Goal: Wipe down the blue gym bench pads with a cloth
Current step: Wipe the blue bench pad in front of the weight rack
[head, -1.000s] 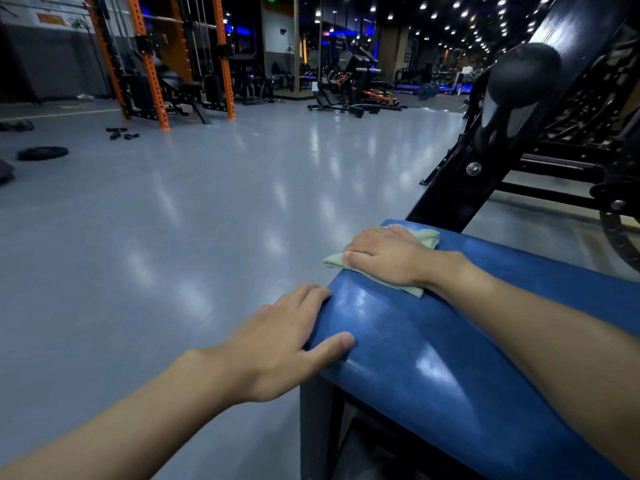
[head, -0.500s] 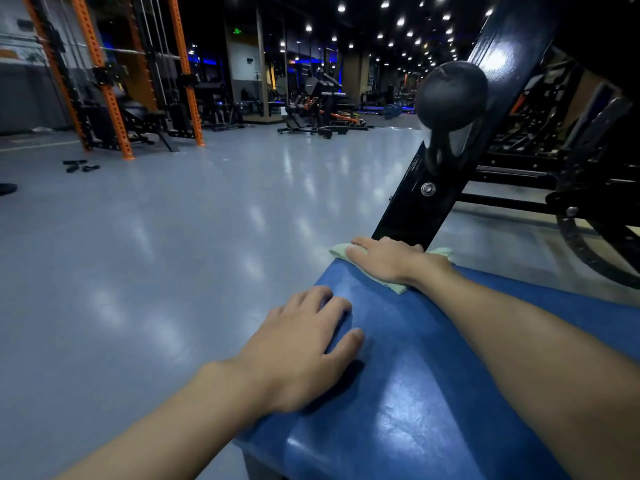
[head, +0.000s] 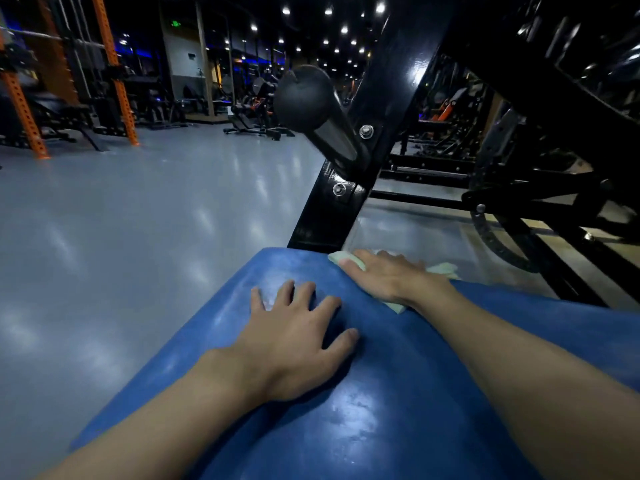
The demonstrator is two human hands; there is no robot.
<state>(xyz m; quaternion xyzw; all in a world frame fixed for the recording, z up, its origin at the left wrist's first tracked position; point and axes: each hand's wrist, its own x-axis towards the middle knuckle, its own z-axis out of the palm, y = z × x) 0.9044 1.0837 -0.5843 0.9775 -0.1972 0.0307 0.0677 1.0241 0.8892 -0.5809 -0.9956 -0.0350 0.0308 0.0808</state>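
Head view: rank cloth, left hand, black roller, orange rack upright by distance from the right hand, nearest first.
1. cloth: under the right hand, touching it.
2. left hand: beside it on the blue pad, nearer the camera.
3. black roller: above, on the machine frame.
4. orange rack upright: far left, across the floor.

The bench pad [head: 398, 393] lay before the person, with the floor [head: 138, 220] to its left. The left hand [head: 294, 337] rested flat on the pad's middle. Ahead and to the right, the right hand [head: 384, 275] lay on the cloth [head: 441, 269] at the pad's far edge. Just behind that edge rose the machine frame [head: 325, 216], with a handle [head: 304, 95] sticking out leftward. A rack [head: 117, 81] stood far back on the left.
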